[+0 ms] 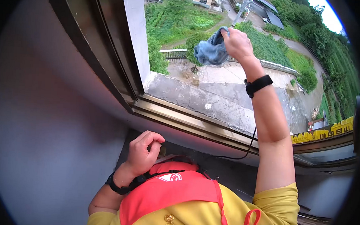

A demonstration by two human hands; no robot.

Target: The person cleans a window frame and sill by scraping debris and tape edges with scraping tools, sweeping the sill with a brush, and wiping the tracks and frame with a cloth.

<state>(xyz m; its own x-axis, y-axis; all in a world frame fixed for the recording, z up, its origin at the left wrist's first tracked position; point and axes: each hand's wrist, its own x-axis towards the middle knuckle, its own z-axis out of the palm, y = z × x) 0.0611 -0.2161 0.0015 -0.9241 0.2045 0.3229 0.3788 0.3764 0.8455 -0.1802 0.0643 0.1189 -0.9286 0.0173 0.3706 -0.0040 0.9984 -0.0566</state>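
Observation:
My right hand point(237, 43) is stretched out through the open window, its fingers closed on a bunched blue-grey cloth point(213, 50). The cloth hangs to the left of the hand, slightly blurred, above the outer stone ledge point(197, 98). My left hand point(143, 151) is held in front of my chest, below the window track point(179, 117). Its fingers are curled in, and nothing shows in them. A black band sits on each wrist. I wear a red apron point(171, 193) over a yellow shirt.
The window frame point(98, 39) stands at the left beside a pale wall point(45, 117). A black cable point(249, 146) runs over the track. Yellow lettering point(323, 131) borders the right pane. Far below lie a paved yard, a railing and greenery.

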